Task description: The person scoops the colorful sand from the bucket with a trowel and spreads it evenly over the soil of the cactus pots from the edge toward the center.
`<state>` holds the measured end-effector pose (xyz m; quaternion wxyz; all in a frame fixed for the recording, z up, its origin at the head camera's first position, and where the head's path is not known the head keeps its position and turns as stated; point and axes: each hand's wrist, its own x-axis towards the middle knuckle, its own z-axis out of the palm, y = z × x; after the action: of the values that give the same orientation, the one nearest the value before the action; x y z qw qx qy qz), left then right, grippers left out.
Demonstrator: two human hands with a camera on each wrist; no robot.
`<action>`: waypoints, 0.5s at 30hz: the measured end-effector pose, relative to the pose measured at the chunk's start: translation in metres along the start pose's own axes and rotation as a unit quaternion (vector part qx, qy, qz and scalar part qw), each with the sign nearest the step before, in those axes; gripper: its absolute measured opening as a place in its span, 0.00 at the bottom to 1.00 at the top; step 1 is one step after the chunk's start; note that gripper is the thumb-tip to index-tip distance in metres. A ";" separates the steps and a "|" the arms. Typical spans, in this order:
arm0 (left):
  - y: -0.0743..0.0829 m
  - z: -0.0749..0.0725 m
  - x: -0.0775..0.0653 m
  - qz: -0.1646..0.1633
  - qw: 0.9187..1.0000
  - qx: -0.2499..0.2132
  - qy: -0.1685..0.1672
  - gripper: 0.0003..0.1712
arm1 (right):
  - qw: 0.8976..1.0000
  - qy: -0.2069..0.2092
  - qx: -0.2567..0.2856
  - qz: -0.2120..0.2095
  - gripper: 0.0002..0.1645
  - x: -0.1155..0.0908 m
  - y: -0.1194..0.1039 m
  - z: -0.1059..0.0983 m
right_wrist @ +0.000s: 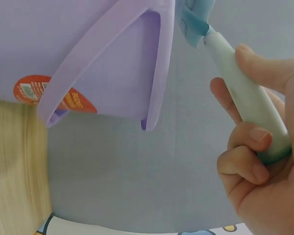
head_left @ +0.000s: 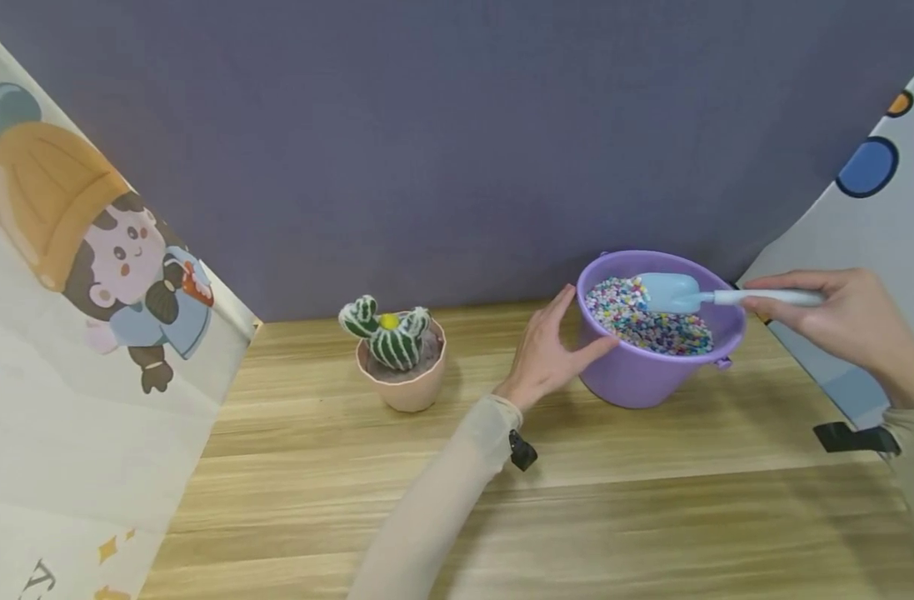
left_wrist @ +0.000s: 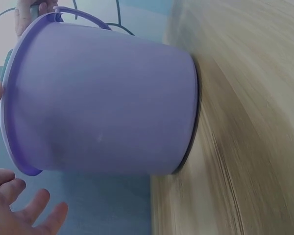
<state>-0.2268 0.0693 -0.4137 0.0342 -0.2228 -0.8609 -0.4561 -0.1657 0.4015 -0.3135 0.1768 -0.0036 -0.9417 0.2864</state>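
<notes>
A purple bucket (head_left: 636,379) stands upright at the right of the wooden table. Small multicoloured beads or pebbles (head_left: 636,321) lie inside it. My right hand (head_left: 861,321) grips the white handle of a toy shovel (head_left: 670,292), fingers curled round it in the right wrist view. The shovel's light blue blade is over the bucket's mouth; whether it carries any of the pieces I cannot tell. My left hand (head_left: 542,358) is at the bucket's left side with fingers spread. Its thumb is at the rim, and the other fingers appear apart from the wall in the left wrist view.
A potted cactus (head_left: 400,358) in a pink pot stands on the table (head_left: 314,500) left of my left hand. Behind is a dark grey-blue backdrop (head_left: 427,150). Printed white panels flank the table, one (head_left: 67,433) on the left. The bucket's handle (right_wrist: 88,58) hangs down its side.
</notes>
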 end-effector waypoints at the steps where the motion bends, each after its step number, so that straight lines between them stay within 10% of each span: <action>1: -0.001 0.000 0.000 0.002 1.000 0.001 0.000 0.59 | 1.000 0.000 0.003 0.000 0.20 -0.001 -0.001 0.000; 15: -0.014 -0.018 -0.010 0.043 0.998 -0.015 0.036 0.56 | 0.999 -0.021 0.016 0.019 0.25 0.001 -0.016 0.005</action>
<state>-0.2256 0.0448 -0.4167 0.0815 -0.2430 -0.8416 -0.4753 -0.1665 0.3860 -0.3087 0.1516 -0.0130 -0.9401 0.3051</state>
